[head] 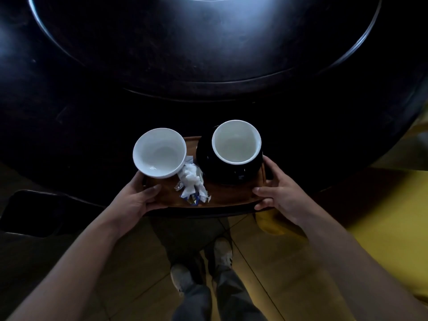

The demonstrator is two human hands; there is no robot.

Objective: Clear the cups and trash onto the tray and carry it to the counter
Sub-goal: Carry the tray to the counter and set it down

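A brown wooden tray [231, 193] sits at the near edge of the dark round table [92, 123]. A white cup [159, 152] stands on its left side. On the right stands a cup [236, 141], black outside and white inside. Between them lie a crumpled white napkin [192, 179] and small wrappers [193, 199]. My left hand [136, 198] grips the tray's left end, thumb on top. My right hand [281, 193] grips the right end, fingers curled under the edge.
A large raised round disc [208, 42] fills the table's middle. A dark chair [46, 212] stands at the left. Yellow seating [382, 216] is at the right. Below the tray are my legs and shoes [201, 267] on a tiled floor.
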